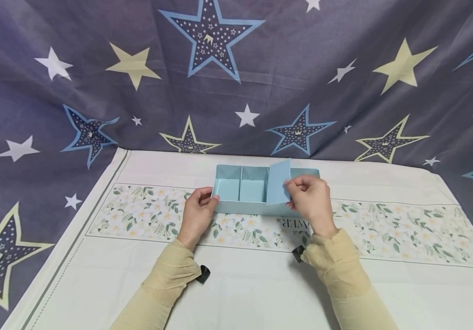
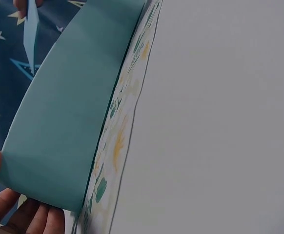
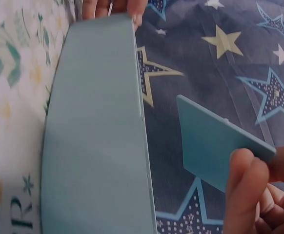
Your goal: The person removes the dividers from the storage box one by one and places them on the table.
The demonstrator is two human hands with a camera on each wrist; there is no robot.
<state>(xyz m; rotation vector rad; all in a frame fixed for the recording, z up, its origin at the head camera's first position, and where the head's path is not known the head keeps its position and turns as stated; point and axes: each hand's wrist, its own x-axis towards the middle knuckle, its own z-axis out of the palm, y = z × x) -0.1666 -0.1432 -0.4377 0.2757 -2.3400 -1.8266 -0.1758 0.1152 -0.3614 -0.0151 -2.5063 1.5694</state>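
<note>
A long pale teal box with open compartments lies on the table, its long side facing me. My left hand grips its left end, thumb at the top edge and fingers around the end wall; the left wrist view shows that end wall and the fingers. Between thumb and fingers, my right hand pinches a flat blue divider panel by its right edge. In the head view the panel is tilted over the box's right half and covers part of its inside. The right wrist view shows the panel above the box's rim.
A white tablecloth with a floral band and partly covered lettering lies under the box. Behind the table hangs a dark curtain printed with stars. A thin divider stands upright between the two left compartments.
</note>
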